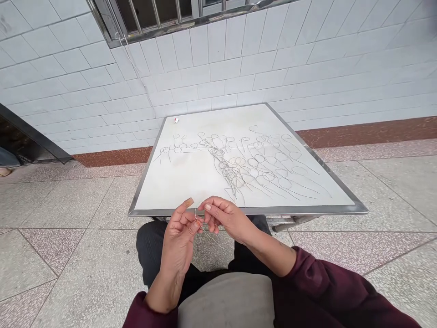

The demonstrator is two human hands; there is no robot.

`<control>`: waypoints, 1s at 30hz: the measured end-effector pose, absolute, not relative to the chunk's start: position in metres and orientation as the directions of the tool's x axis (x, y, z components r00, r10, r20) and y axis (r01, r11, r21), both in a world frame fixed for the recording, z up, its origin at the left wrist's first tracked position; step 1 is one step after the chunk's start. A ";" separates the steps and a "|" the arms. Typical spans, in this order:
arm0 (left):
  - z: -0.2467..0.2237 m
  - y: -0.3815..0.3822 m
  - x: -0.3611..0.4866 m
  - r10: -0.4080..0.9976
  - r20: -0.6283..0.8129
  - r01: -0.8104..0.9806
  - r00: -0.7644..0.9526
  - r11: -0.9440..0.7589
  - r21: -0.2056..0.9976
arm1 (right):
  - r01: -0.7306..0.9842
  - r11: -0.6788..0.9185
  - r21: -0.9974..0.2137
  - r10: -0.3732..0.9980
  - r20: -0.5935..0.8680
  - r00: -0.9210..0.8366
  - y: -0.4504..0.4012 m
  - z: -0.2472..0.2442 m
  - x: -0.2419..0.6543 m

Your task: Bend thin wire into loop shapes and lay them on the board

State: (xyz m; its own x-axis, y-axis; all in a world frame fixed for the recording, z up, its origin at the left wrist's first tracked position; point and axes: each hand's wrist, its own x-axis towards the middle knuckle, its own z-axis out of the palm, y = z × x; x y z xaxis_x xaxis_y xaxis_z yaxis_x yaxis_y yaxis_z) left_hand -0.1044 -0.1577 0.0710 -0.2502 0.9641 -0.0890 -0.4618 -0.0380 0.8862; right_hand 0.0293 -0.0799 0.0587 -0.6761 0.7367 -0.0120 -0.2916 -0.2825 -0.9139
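Near the front edge of the white table, my left hand [180, 232] pinches a thin wire [215, 240] between thumb and fingers. Tape or a cover in tan wraps the tip of its index finger. Close beside it, my right hand [223, 216] has thumb and index finger pressed together on the curved upper part of the same wire. The wire's loose end trails down to the right over my lap. Beyond both hands, many thin looped wires [230, 173] lie tangled on the table, their straight ends pointing several ways.
The white table [177, 182] has a grey metal rim. A small red and white object [176, 120] lies at its far left corner. Behind stands a white tiled wall [205, 82] with a barred window [160, 13]. Part of another person's foot [4, 171] shows at far left.
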 end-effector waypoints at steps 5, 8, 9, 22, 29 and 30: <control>0.074 -0.163 -0.101 0.975 -0.074 -0.465 -0.210 -0.033 0.885 | -0.278 -0.281 -0.918 0.724 -0.013 -0.690 -0.083 0.060 0.032; 0.074 -0.164 -0.100 0.978 -0.067 -0.489 -0.199 -0.039 0.872 | -0.271 -0.292 -0.917 0.712 -0.019 -0.702 -0.084 0.058 0.032; 0.073 -0.165 -0.100 0.978 -0.064 -0.496 -0.199 -0.044 0.867 | -0.268 -0.293 -0.918 0.710 -0.021 -0.704 -0.084 0.058 0.032; 0.060 -0.163 -0.111 0.936 -0.063 -0.565 -0.346 -0.154 0.810 | -0.098 0.559 -0.824 0.670 0.517 -0.533 -0.079 0.027 0.032; 0.051 -0.159 -0.118 0.911 -0.126 -0.583 -0.392 -0.140 0.801 | -0.106 0.912 -0.396 0.263 0.764 -0.589 -0.077 0.025 0.030; 0.050 -0.159 -0.118 0.910 -0.127 -0.580 -0.394 -0.139 0.803 | -0.122 0.904 -0.410 0.266 0.763 -0.589 -0.078 0.025 0.030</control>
